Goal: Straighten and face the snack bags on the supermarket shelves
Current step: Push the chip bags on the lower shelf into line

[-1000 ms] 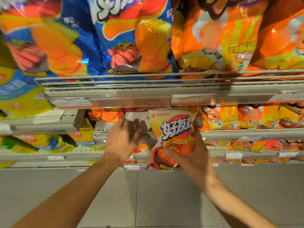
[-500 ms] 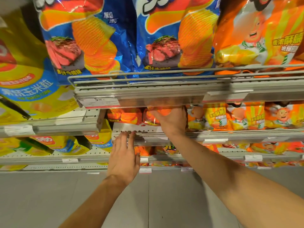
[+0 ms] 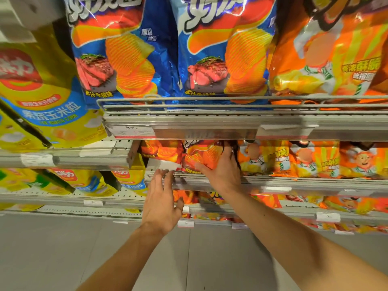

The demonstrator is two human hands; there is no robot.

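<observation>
Supermarket snack aisle, seen looking down along the shelf fronts, left to right. Far left: yellow corn-snack bags (image 3: 45, 114) stand on the adjoining shelf unit, with more of the same kind on the shelf below. Upper shelf: two blue steak-flavour crisp bags (image 3: 113, 59) stand side by side behind a wire front rail (image 3: 210, 99), and large orange bags (image 3: 327, 59) stand to their right. A price label (image 3: 131, 129) reading 5.90 sits in the strip on the upper shelf edge.

Left hand (image 3: 160, 203): raised palm toward the shelving, its fingers (image 3: 156, 179) straight and slightly spread, the fingertips at the front edge of the middle shelf (image 3: 315, 182). It holds nothing; whether the tips actually touch the edge cannot be told.

Right hand (image 3: 222, 171): reaches up onto the middle shelf, with its fingers spread wide over the front face of a red-orange crisp bag (image 3: 201, 157). The thumb lies along the bag's lower left part and the other fingers curl round its right edge. This bag stands at the front of the middle shelf, just right of a similar red-orange bag (image 3: 161, 150) and just left of a row of small orange bags (image 3: 315, 160) with a cartoon chef figure.

Lower shelves: further orange bags (image 3: 346, 203) lie along the shelves beneath, partly hidden by both forearms
</observation>
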